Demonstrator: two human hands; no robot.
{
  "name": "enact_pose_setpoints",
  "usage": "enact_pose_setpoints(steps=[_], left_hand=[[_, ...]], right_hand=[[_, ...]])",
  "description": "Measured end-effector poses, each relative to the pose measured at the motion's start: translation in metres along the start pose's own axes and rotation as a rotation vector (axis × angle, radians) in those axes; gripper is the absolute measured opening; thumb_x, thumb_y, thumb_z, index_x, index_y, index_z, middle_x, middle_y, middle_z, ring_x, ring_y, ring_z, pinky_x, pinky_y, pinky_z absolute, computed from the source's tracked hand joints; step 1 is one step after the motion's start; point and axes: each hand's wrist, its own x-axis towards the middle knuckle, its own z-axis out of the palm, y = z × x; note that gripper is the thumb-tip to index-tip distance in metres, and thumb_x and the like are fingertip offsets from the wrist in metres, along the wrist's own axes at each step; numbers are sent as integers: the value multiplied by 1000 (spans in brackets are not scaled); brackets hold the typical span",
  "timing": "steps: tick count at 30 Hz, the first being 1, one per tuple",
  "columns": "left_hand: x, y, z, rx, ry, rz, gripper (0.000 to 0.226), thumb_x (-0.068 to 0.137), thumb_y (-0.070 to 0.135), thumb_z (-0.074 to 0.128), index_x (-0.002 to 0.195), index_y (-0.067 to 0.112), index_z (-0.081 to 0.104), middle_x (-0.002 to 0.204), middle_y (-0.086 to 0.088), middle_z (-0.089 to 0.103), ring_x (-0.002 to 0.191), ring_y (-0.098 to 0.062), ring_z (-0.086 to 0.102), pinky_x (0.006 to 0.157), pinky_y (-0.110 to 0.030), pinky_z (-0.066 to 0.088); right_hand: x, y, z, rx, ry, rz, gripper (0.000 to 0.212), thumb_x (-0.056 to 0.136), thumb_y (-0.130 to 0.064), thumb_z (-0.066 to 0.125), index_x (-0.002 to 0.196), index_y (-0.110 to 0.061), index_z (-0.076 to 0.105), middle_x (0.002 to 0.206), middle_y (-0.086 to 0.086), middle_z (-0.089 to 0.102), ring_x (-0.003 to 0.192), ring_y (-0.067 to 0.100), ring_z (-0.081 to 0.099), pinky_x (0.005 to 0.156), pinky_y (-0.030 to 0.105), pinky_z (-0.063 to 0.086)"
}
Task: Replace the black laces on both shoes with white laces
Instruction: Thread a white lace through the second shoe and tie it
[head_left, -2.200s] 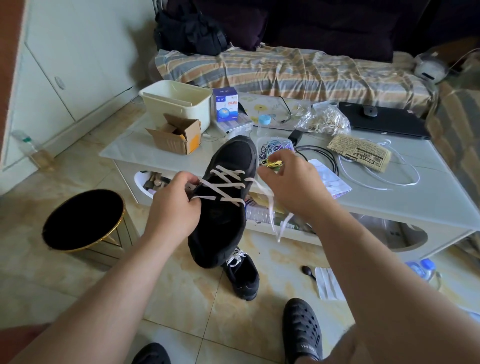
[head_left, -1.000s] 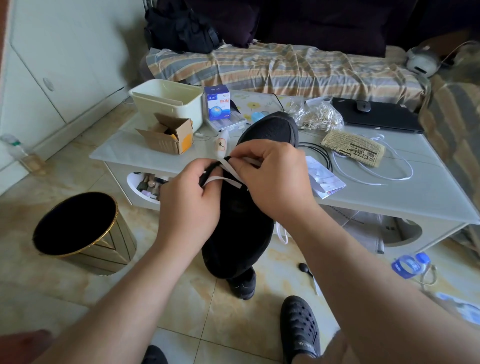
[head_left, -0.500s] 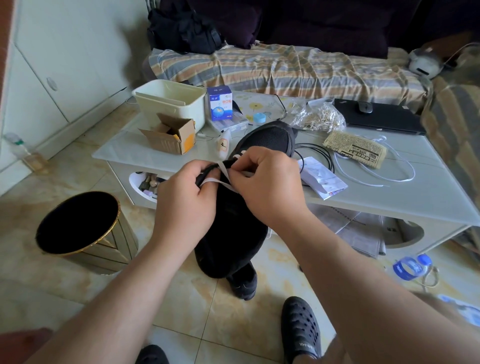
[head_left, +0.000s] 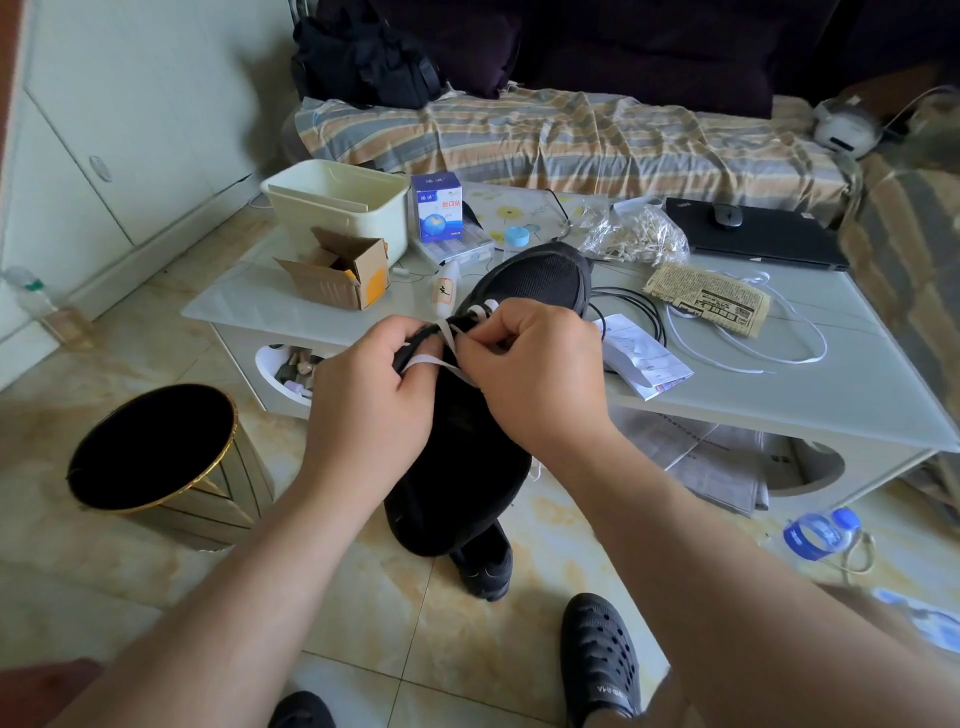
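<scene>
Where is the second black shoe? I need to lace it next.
In the head view, the second black shoe lies on the tiled floor at centre, directly below the held black mesh shoe, beside a black clog.

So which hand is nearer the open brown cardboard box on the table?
Left. The left hand sits just below the open brown cardboard box; the right hand is farther right, across the black shoe.

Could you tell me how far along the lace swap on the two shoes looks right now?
Done: the held shoe already carries a white lace. In hand: the left hand and right hand pinch that lace near the top. Left: the second shoe on the floor, its lacing hidden here.
</scene>
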Motion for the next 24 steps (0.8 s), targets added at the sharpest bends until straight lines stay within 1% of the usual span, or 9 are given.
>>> enact_pose_setpoints(steps=[4, 7, 11, 15, 17, 19, 20, 22, 24], left_hand=[[-2, 0, 0, -22, -12, 35, 12, 99, 19, 64, 100, 24, 75, 84, 11, 73, 76, -8, 57, 78, 2, 29], [-7, 0, 2, -104, -48, 29, 14, 97, 17, 65, 101, 28, 73, 87, 14, 72, 85, -7, 62, 78, -24, 47], [-12, 4, -1, -124, -51, -15, 14, 92, 29, 66, 105, 34, 65, 85, 9, 72, 79, -18, 65, 76, -45, 55], [-12, 11, -8, -282, -172, -139, 55, 87, 12, 72, 121, 49, 50, 111, 22, 75, 91, -16, 73, 87, -44, 58], [-13, 12, -8, -334, -280, -150, 80, 89, 3, 68, 137, 61, 43, 122, 29, 70, 106, -6, 72, 97, -33, 55], [-14, 13, -5, -292, -362, -128, 86, 88, -3, 60, 138, 65, 45, 122, 37, 67, 115, 6, 66, 98, -21, 52], [-14, 12, -3, -281, -392, -134, 87, 87, -6, 57, 135, 66, 48, 119, 36, 69, 115, 4, 66, 98, -23, 54], [-14, 6, 1, -313, -434, -163, 88, 84, -8, 53, 135, 64, 54, 118, 25, 73, 114, -14, 70, 101, -46, 57], [-15, 0, 8, -360, -461, -181, 84, 86, -9, 52, 143, 54, 54, 122, 22, 73, 118, -15, 69, 106, -48, 54]], right_hand=[[1, -2, -2, -56, -59, -20, 14, 79, -24, 76, 67, -21, 69, 63, -16, 66, 64, 8, 60, 60, 24, 49], [3, 0, -3, -28, -83, 26, 10, 78, -25, 76, 70, -24, 70, 66, -18, 68, 66, 5, 62, 61, 22, 50], [4, -1, -7, 80, -99, 22, 16, 81, -18, 76, 84, -32, 69, 73, -16, 73, 70, 1, 67, 71, 20, 53], [7, -1, -13, 121, -91, 24, 32, 83, -12, 78, 80, -38, 59, 74, -18, 74, 71, -4, 67, 73, 17, 52], [7, 1, -13, 98, -86, 27, 28, 83, -15, 79, 84, -35, 61, 74, -20, 74, 73, -5, 67, 71, 14, 49], [7, 3, -11, 38, -94, 19, 22, 82, -18, 79, 92, -32, 65, 75, -18, 75, 75, -3, 67, 70, 14, 48], [7, 4, -10, 6, -106, 16, 21, 81, -20, 80, 95, -31, 67, 76, -17, 75, 76, -3, 67, 70, 14, 48], [7, 8, -9, -43, -147, 10, 23, 81, -21, 80, 98, -31, 69, 76, -15, 74, 77, -1, 67, 70, 12, 47], [9, 11, -8, -87, -180, 1, 21, 80, -21, 80, 96, -30, 70, 75, -14, 73, 77, 0, 66, 70, 12, 46]])
